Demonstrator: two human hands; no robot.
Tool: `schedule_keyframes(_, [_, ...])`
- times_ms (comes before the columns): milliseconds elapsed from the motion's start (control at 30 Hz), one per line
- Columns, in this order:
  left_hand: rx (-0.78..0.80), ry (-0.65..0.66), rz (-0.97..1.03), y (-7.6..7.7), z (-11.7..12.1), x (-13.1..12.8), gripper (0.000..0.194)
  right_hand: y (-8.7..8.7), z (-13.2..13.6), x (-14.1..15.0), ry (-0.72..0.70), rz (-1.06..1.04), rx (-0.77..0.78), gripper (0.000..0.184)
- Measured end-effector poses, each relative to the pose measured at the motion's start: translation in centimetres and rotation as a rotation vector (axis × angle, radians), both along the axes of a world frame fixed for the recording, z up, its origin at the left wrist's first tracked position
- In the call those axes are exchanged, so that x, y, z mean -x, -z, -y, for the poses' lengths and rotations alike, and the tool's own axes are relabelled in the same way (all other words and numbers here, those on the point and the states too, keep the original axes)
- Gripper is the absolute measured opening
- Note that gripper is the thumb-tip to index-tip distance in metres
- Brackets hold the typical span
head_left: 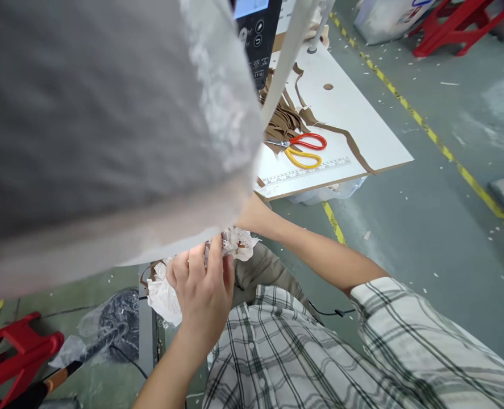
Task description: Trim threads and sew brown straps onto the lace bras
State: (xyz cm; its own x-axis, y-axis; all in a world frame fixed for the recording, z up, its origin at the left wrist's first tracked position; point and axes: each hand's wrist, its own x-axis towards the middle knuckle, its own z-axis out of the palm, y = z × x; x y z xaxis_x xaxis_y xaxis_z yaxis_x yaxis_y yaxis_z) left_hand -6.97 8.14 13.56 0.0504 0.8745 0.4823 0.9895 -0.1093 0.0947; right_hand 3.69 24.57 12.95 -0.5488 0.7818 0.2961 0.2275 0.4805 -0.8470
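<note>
White, crumpled, wavy-edged fabric [163, 295] lies under the left hand [203, 278], just off the near corner of the surface [375, 142]; that hand's bent fingers look slightly spread, any pinch unclear. Fingers of the right hand [252, 215] hide behind a blurred grey form [107, 113]. Limp brown strips [283, 120] and loop-handled scissors [293, 141] lie toward the surface's near edge.

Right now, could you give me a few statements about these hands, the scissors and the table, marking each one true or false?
1. The left hand touches white fabric. True.
2. The right hand is in full view. False: it is mostly hidden behind a large, blurred grey shape.
3. The scissors have one red and one yellow handle. True.
4. The heap of brown strips is on the floor. False: it is on the white tabletop.
</note>
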Motion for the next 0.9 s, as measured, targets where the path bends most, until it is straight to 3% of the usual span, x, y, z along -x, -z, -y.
schedule_keyframes(167, [0.002, -0.002, 0.009, 0.0, 0.1, -0.1, 0.051, 0.2, 0.0, 0.1, -0.012, -0.059, 0.040, 0.001])
schedule_keyframes(367, [0.005, -0.001, 0.047, -0.1, 0.6, 0.0, 0.048, 0.0, 0.3, -0.2, 0.000, -0.139, 0.031, 0.008])
schedule_keyframes(567, [-0.098, -0.007, 0.121, 0.6, 0.5, 1.1, 0.049, 0.7, 0.1, -0.1, -0.005, -0.182, 0.009, 0.004])
schedule_keyframes(900, [0.122, -0.161, 0.710, 2.7, 0.0, 3.0, 0.043, 0.6, 0.1, 0.2, 0.004, -0.145, 0.004, 0.006])
